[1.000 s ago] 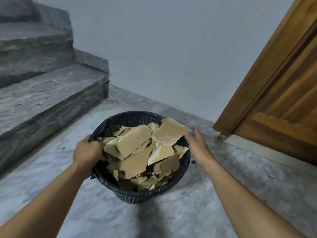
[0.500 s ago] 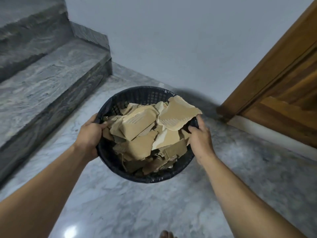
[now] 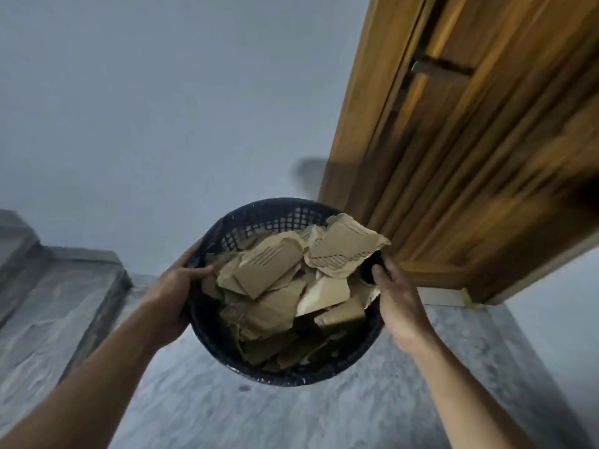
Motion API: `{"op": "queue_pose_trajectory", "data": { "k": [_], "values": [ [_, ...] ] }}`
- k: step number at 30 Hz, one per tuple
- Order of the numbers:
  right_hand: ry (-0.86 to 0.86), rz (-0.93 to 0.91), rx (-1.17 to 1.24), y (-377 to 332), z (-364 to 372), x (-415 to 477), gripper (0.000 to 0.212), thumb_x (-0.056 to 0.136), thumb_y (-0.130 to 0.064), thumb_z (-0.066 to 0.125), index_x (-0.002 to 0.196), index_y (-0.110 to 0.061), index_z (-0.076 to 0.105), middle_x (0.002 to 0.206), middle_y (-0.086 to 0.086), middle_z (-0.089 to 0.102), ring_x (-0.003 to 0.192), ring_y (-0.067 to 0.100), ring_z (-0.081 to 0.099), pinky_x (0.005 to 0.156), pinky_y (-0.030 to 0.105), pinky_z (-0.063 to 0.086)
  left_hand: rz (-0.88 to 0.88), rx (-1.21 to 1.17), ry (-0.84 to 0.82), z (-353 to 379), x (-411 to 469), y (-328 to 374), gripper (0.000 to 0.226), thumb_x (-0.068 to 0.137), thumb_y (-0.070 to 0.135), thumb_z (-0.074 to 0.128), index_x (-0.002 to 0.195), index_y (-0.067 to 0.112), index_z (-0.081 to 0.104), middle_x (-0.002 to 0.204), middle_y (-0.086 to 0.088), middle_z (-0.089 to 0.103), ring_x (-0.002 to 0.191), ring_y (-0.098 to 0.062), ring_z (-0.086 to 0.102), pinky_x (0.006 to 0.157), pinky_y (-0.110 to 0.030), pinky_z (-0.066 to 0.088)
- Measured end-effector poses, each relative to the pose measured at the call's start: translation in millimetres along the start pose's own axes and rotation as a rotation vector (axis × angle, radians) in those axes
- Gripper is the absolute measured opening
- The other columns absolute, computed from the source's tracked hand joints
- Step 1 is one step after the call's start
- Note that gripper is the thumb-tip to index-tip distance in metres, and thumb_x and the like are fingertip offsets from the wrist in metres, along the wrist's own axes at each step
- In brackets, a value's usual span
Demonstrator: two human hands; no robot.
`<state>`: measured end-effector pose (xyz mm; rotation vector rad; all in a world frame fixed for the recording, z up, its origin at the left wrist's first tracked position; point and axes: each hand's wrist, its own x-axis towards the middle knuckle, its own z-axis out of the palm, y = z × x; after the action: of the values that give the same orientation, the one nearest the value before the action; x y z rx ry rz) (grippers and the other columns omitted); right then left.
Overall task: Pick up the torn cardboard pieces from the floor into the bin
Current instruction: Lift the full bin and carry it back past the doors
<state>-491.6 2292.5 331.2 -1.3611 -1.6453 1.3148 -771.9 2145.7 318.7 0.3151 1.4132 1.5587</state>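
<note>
Two-handed grip, round mesh bin (image 3: 275,218)

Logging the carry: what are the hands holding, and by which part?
The bin, full of cardboard pieces, by its rim: the left hand grips the left side, the right hand the right side.

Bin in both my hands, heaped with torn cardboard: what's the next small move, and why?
Probably nudge the top cardboard piece inward with the right hand before walking. It juts over the rim of the bin beside that hand, the pile sits heaped, and the left hand grips the opposite rim, so the bin hangs above the floor.
</note>
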Motion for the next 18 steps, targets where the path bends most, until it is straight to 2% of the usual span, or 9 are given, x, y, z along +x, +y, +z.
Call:
{"op": "queue_pose_trajectory", "data": {
  "k": [2,4,8,10,12,15,16,18],
  "values": [
    [0.120,0.000,-0.005,-37,-38,-15,0.040,0.109,-0.027,0.041,0.148,-0.035,0.044,0.149,-0.013,0.044,0.126,-0.004,0.043,0.102,0.020,0.034,0.029,0.026,-0.074,39,-17,33,0.047,0.096,-0.003,0.047,0.130,0.025,0.064,0.116,-0.009,0.075,0.101,-0.029,0.074,0.079,-0.040,0.063],
    [0.202,-0.018,-0.032,-71,-71,-34,0.042,0.108,-0.031,0.041,0.150,-0.035,0.042,0.150,-0.010,0.042,0.132,0.004,0.039,0.109,0.028,0.032,0.044,0.005,-0.130,75,-33,61,0.047,0.095,-0.001,0.048,0.133,0.025,0.062,0.120,-0.010,0.074,0.105,-0.030,0.073,0.084,-0.041,0.060],
    [0.428,0.001,0.026,-116,-142,-92,0.022,0.106,-0.034,0.047,0.126,-0.037,0.055,0.131,-0.005,0.057,0.126,0.019,0.051,0.107,0.038,0.041,0.029,0.010,-0.271,150,-72,106,0.051,0.087,-0.002,0.052,0.128,0.025,0.067,0.118,-0.012,0.074,0.107,-0.036,0.071,0.097,-0.052,0.055],
    [0.513,0.047,0.069,-130,-182,-128,0.024,0.107,-0.033,0.046,0.130,-0.031,0.053,0.131,0.001,0.058,0.121,0.025,0.053,0.108,0.048,0.043,0.013,0.049,-0.350,191,-94,119,0.050,0.086,0.000,0.053,0.126,0.027,0.069,0.114,-0.014,0.075,0.105,-0.037,0.071,0.094,-0.052,0.057],
    [0.584,0.078,0.107,-139,-223,-168,0.028,0.108,-0.026,0.044,0.135,-0.026,0.050,0.129,0.005,0.057,0.117,0.026,0.054,0.103,0.044,0.045,-0.014,0.079,-0.408,233,-121,124,0.045,0.087,0.005,0.056,0.125,0.026,0.069,0.110,-0.016,0.075,0.102,-0.038,0.072,0.087,-0.050,0.060],
    [0.734,0.116,0.145,-144,-285,-235,0.034,0.107,-0.018,0.047,0.140,-0.019,0.048,0.128,0.008,0.054,0.112,0.027,0.054,0.086,0.034,0.044,-0.083,0.161,-0.518,304,-164,115,0.037,0.089,0.012,0.059,0.122,0.024,0.070,0.111,-0.020,0.074,0.102,-0.040,0.071,0.094,-0.059,0.055],
    [0.782,0.135,0.155,-142,-306,-258,0.035,0.106,-0.018,0.048,0.141,-0.019,0.048,0.129,0.009,0.054,0.112,0.027,0.055,0.086,0.035,0.046,-0.117,0.202,-0.551,328,-181,109,0.032,0.090,0.014,0.059,0.120,0.018,0.070,0.109,-0.021,0.074,0.101,-0.041,0.071,0.095,-0.058,0.055],
    [0.880,0.156,0.196,-136,-345,-306,0.036,0.106,-0.018,0.049,0.141,-0.020,0.049,0.129,0.009,0.057,0.109,0.027,0.059,0.084,0.036,0.049,-0.176,0.276,-0.705,378,-219,90,0.026,0.097,0.017,0.053,0.115,0.009,0.070,0.101,-0.022,0.076,0.096,-0.039,0.072,0.084,-0.050,0.058]
  ]
}}
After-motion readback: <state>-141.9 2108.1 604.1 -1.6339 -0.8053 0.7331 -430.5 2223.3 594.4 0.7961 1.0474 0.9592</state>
